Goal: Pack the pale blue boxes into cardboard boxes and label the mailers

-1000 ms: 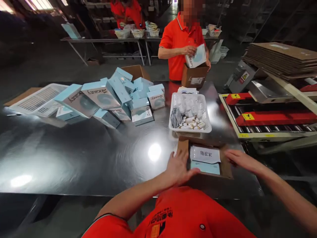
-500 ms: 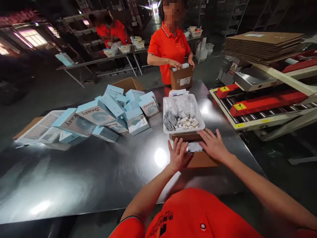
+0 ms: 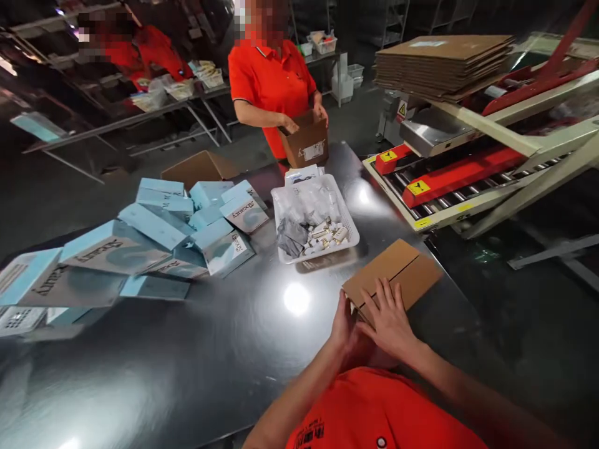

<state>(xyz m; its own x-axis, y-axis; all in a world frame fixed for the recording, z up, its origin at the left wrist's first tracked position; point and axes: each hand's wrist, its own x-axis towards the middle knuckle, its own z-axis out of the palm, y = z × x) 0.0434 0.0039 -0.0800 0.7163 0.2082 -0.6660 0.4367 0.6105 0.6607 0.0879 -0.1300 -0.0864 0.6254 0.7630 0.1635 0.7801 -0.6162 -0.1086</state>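
A brown carton [image 3: 393,265], its top flaps meeting at a seam, sits beneath our hands near the right end of the steel counter [image 3: 234,349]. Our right hand [image 3: 386,318] lies across the top, fingers spread; our left hand [image 3: 344,321] touches the left end, though we cannot tell whether it grips. For level flaps, we should press evenly along the seam while bracing that end. Beyond stand a white basket [image 3: 353,234] and piled light-blue boxes [image 3: 152,227]; across from us, a co-worker [image 3: 274,93] holds an open carton [image 3: 304,143].
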